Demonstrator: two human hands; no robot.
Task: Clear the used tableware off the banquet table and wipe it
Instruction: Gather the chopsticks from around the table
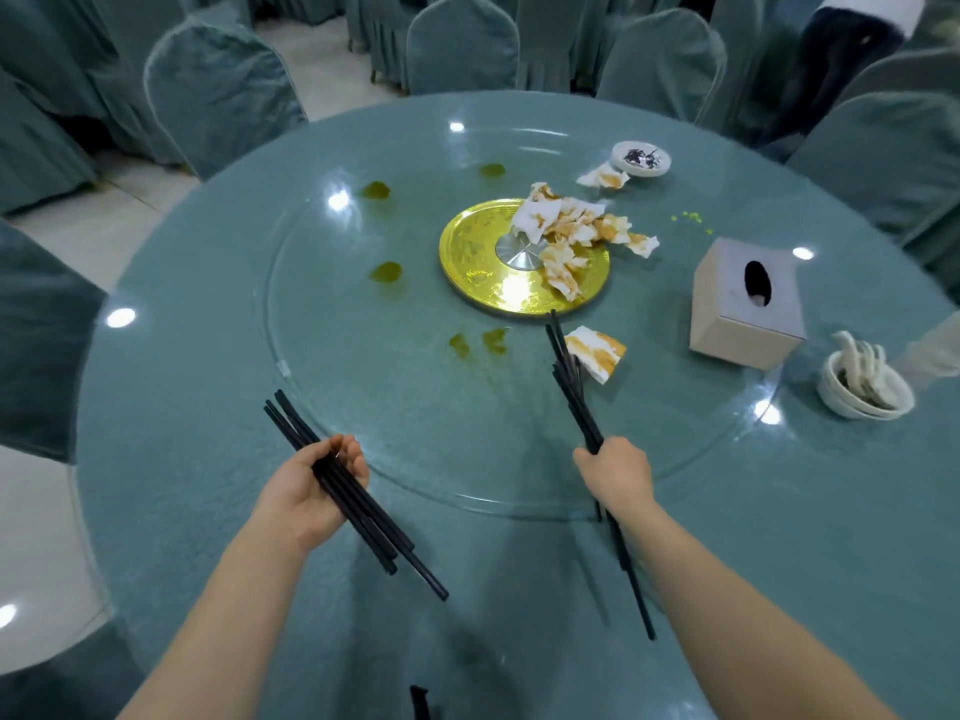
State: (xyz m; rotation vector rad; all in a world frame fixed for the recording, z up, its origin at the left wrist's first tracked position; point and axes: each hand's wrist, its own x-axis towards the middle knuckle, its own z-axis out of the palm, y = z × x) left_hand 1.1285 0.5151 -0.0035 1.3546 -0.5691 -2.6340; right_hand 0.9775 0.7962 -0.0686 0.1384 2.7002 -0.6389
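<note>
My left hand [311,488] holds a bundle of black chopsticks [291,426] above the near edge of the round green table [208,356]. My right hand [618,475] grips a second bundle of black chopsticks [571,376] that points toward the centre. A gold disc [478,252] at the middle of the glass turntable [363,366] carries stained crumpled napkins [566,226]. Another stained napkin [597,350] lies by the right bundle's tips. Several greenish sauce spots [385,271] mark the glass.
A grey tissue box [743,309] stands at the right. Stacked white bowls with spoons [865,387] sit near the right edge, next to another person's sleeve [935,350]. A small dirty dish [641,158] is at the far side. Covered chairs [223,90] ring the table.
</note>
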